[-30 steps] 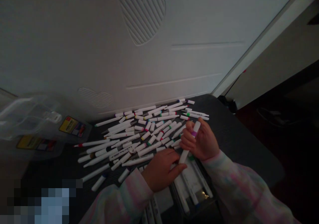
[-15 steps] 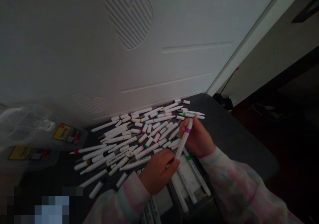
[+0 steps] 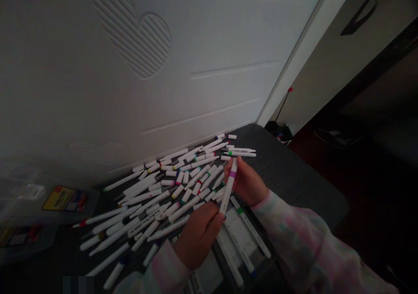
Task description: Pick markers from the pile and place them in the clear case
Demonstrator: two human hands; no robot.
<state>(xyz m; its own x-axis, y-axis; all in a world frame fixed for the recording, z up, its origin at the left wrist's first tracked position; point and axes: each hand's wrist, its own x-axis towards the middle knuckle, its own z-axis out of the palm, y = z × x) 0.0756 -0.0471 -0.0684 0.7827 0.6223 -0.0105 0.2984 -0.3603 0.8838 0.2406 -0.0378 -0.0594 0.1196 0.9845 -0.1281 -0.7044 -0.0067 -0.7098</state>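
Note:
A white marker with a purple band (image 3: 229, 187) is held between both hands above the dark table (image 3: 287, 176). My right hand (image 3: 248, 183) grips its upper, capped part. My left hand (image 3: 200, 234) pinches its lower end. Both hands are closed on it. To the left lies a spread of several white markers and loose caps (image 3: 170, 185) with coloured bands. Below my hands a dark tray (image 3: 241, 246) holds a few markers laid side by side.
A white panelled surface with heart shapes (image 3: 137, 41) stands right behind the table. Clear plastic cases with coloured labels (image 3: 65, 198) lie at the far left. The table's right edge drops off to a dark floor (image 3: 359, 163).
The view has swung, shifting everything left and down. My hands have drawn the purple-banded marker slightly left, still held at both ends.

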